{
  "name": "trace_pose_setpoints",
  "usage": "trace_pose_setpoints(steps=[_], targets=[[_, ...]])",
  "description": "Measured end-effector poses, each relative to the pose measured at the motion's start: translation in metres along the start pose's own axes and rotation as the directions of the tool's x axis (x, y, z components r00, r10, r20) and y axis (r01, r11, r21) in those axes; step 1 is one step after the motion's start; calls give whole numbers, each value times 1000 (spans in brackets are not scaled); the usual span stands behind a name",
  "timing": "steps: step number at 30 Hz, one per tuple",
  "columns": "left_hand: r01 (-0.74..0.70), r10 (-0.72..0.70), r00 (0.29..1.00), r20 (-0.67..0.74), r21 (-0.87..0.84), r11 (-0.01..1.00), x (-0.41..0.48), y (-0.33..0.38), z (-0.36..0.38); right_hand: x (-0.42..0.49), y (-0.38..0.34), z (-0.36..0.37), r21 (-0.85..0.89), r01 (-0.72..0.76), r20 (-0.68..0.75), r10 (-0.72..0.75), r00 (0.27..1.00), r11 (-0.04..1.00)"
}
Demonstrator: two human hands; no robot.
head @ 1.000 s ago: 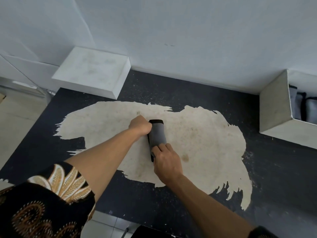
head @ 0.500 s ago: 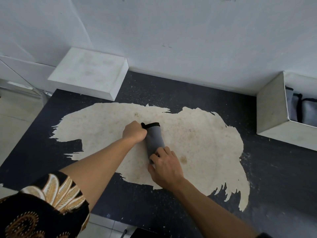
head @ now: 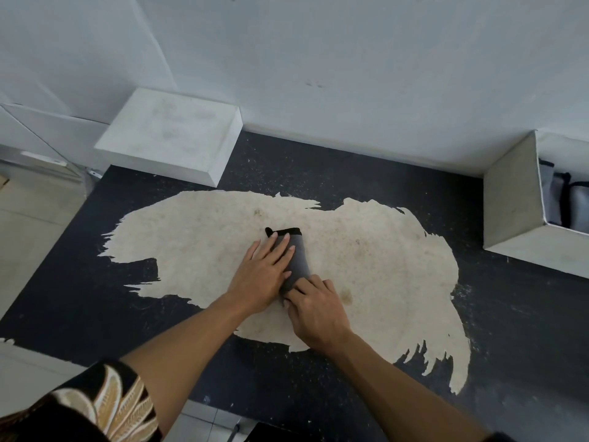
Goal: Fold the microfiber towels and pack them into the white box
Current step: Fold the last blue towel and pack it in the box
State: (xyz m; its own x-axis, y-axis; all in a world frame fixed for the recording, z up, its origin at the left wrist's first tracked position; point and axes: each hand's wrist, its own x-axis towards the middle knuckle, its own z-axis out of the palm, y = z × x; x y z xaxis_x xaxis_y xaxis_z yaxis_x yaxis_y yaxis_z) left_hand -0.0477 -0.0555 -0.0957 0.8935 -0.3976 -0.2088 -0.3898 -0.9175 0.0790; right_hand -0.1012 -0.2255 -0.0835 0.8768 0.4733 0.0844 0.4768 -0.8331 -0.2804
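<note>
A grey microfiber towel (head: 298, 260) with a black hem lies folded into a narrow strip in the middle of the worn table (head: 398, 266). My left hand (head: 263, 272) lies flat on its left side, fingers straight and spread over the cloth. My right hand (head: 315, 309) holds the towel's near end with curled fingers. The white box (head: 510, 205) stands at the right edge, open at the top, with several folded grey towels (head: 573, 208) upright inside.
A white box lid (head: 172, 138) lies upside down at the table's back left, against the white wall (head: 350, 59). The table's black coating is peeled off in a large pale patch. A tiled floor (head: 28, 224) shows at the left.
My left hand has gone from a fist beside the towel's far end to a flat palm pressed on the cloth. My right hand stays at the near end.
</note>
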Motion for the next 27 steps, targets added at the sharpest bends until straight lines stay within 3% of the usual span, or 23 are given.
trace_pose_setpoints(steps=[3,8,10,11,13,15,17,20,24,27], targets=[[113,-109,991,77,-53,992,1,2,0,1,1,3,-27,-48,-15,47,999,998],[98,-100,986,131,20,995,4,-5,-10,3,0,-2,-13,-1,-4,1,1000,1000],[93,-98,984,148,39,995,4,-5,-12,12,1,-12,125,-214,-55,222,973,969],[96,-101,983,154,36,995,4,-4,-13,19,2,-18,211,-368,-58,387,920,906],[104,-109,982,156,38,994,3,-1,-13,32,3,-26,277,-576,72,581,811,770],[109,-115,981,155,45,993,3,1,-12,40,0,-27,193,-605,265,552,790,772],[116,-121,980,160,44,992,3,2,-11,41,-4,-24,156,-622,352,545,761,767],[133,-142,978,152,63,989,3,4,-12,41,-6,-21,124,-668,363,593,719,734],[206,-213,970,120,69,976,0,9,-10,62,-4,-32,154,-673,308,612,728,724],[325,-328,942,67,46,944,-7,16,-9,82,0,-34,275,-747,291,688,665,605]])
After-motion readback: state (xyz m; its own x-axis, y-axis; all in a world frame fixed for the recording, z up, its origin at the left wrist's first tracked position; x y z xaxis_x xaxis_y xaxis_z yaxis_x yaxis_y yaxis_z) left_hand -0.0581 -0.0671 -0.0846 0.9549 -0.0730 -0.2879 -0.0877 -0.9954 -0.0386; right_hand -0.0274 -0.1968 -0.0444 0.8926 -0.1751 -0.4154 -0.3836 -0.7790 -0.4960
